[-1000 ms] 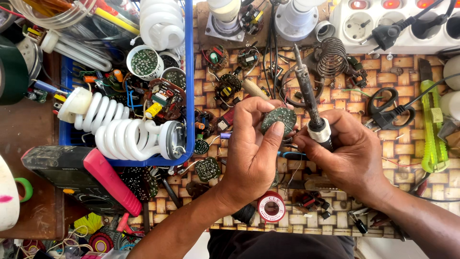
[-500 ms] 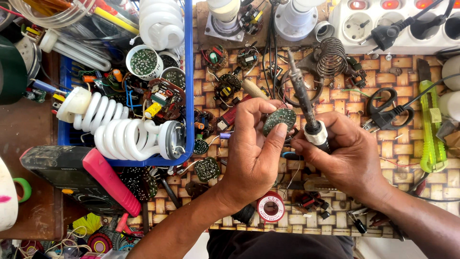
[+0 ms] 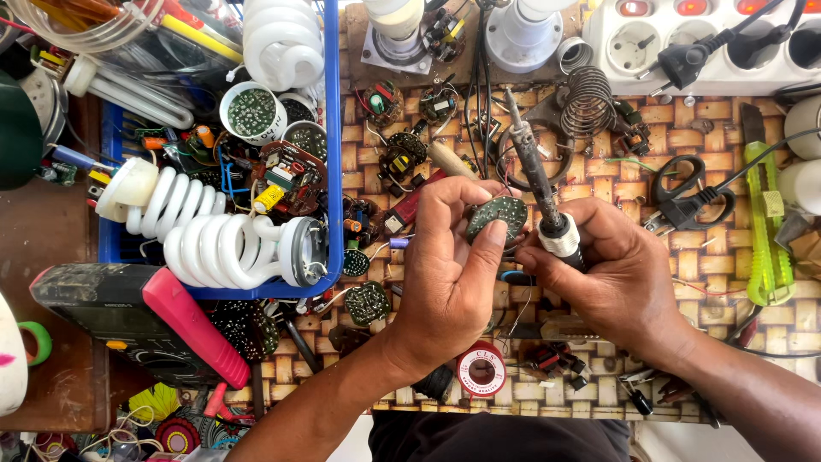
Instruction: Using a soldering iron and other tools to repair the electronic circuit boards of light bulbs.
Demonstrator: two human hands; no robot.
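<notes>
Here the left hand [image 3: 449,257] pinches a small round circuit board [image 3: 496,216] just left of the right hand [image 3: 616,274], whose closed fist holds the soldering iron [image 3: 537,180] pointing up and away beside it.

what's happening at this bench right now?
A person is working at a cluttered bench. The left hand pinches a small round green circuit board by its edge. The right hand grips a soldering iron by the handle, its tip pointing away, past the board rather than on it. A red solder spool lies just below the hands. To the left, a blue crate holds spiral lamp tubes and salvaged boards.
</notes>
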